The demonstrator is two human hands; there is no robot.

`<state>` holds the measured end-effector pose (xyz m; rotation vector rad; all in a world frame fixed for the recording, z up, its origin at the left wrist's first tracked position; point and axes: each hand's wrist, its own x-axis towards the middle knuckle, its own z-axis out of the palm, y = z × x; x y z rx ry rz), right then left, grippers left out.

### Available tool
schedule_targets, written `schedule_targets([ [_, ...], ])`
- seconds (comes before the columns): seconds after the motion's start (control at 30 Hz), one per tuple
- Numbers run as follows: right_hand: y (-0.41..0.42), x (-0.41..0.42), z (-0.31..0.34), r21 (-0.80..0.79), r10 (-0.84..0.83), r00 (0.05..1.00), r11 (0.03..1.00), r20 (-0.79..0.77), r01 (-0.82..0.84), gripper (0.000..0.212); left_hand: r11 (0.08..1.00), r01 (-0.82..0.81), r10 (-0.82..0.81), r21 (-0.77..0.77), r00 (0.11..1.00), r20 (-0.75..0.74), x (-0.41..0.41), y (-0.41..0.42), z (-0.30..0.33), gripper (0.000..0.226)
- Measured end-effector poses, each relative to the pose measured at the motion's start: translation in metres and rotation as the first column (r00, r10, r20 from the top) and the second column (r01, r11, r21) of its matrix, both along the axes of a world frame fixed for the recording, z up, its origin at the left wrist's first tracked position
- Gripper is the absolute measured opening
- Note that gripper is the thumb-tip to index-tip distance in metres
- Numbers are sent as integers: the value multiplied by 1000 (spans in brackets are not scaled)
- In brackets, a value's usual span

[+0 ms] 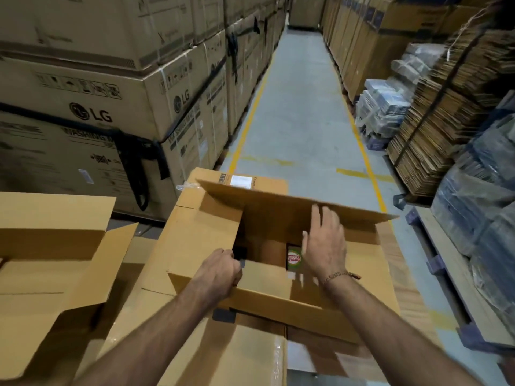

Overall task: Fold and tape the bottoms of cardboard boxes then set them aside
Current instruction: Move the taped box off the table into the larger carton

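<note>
A brown cardboard box [195,240] lies in front of me with its flaps partly folded inward. My left hand [220,270] is closed on the edge of the near flap [267,285] at its left corner. My right hand [324,243] is spread flat, fingers apart, pressing on the right side flap beside the far flap [278,207], which stands tilted up. Through the gap between the flaps a small green and red packet [294,257] shows inside. A dark object by my left fingers is too hidden to identify.
Another open box [55,246] sits at the left. Flat cardboard and taped boxes [250,355] lie under the work box. Stacked LG cartons [92,112] wall the left. Bundled flat cardboard [434,129] and wrapped goods [485,196] line the right. A grey aisle [301,112] with yellow lines runs ahead.
</note>
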<state>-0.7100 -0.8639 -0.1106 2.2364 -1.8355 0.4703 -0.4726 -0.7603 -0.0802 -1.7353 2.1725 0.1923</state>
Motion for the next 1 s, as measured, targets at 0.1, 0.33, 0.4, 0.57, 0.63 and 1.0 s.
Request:
schedule_targets([
  [0.1,-36,2,3,146,-19,996,989,-86,31,96,999,-25,25,-20,1000,-3,0,1,-1,26],
  [0.33,-108,5,-7,388,64,950,919,-305,63,32,996,-76,72,-49,994,-83,5,1,-11,20],
  [0.4,-113,6,-7,349,29,942,932,-334,96,30,995,-90,85,-43,990,-116,7,2,-12,16],
  [0.57,-123,-2,-17,346,16,943,932,-333,106,26,992,-113,105,-50,984,-142,7,-2,-18,14],
  [0.63,-126,-4,-17,342,26,943,935,-333,95,26,998,-42,40,-46,998,-49,4,-6,-18,16],
  [1.0,-65,8,-4,228,69,964,974,-255,-9,54,975,223,-223,24,951,214,6,7,5,39],
])
